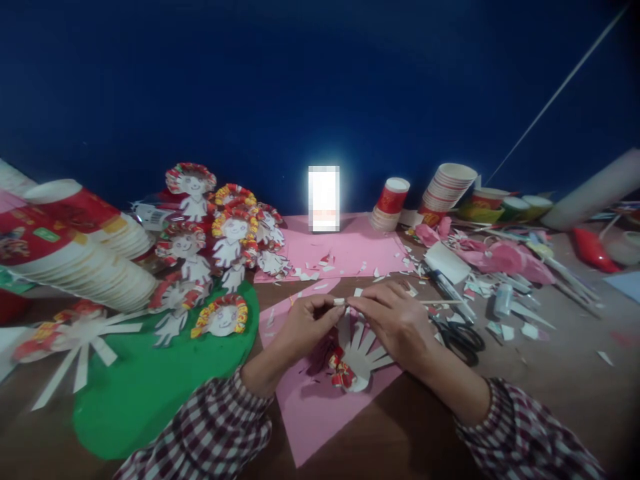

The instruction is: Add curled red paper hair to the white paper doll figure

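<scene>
In front of me is a paper cup cut into strips [361, 357], opened out like a fan. Its left side has red and yellow curls, while straight white strips spread to the right. My left hand [313, 323] pinches the end of one white strip [339, 302], which looks rolled up. Close beside it, my right hand [395, 320] has its fingers closed on a thin stick [443, 302], whose free end pokes out to the right. Fingers of both hands nearly meet at the rolled strip. The stick's other end is hidden by my fingers.
Pink paper [313, 413] lies under the cut cup. Black scissors [463, 340] and a marker [450, 293] lie right of my hand. Curly-haired paper dolls [233, 233] stand by a green sheet [150, 407]. Stacked cups [85, 267] lean at left; a bright, blurred-out rectangle [324, 199] stands behind.
</scene>
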`<state>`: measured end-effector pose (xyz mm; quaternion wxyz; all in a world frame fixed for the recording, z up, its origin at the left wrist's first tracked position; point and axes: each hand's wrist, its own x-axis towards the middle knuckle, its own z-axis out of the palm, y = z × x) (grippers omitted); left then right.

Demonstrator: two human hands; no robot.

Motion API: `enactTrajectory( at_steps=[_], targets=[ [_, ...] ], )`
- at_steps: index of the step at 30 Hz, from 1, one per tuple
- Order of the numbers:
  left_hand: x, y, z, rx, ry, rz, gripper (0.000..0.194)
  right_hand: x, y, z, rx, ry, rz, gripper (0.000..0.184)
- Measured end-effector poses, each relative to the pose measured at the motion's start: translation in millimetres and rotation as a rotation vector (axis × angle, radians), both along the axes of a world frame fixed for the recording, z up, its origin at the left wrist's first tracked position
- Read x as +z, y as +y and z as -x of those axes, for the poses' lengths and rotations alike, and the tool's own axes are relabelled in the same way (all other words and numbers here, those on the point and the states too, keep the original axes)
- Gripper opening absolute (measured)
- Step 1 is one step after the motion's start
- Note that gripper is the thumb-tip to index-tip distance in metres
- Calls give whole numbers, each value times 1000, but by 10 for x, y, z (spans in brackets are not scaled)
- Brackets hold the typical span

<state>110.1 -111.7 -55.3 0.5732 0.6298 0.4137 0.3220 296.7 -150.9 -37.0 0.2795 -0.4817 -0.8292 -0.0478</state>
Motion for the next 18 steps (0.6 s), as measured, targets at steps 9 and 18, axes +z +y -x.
enactTrajectory(
  at_steps=[9,18],
  targets=[
    [1,4,5,13,71,-127,21,-31,4,-6,0,5,23,23],
    [-24,11,8,15,86,-166,18,-72,36,0,91,59,17,27]
  ],
)
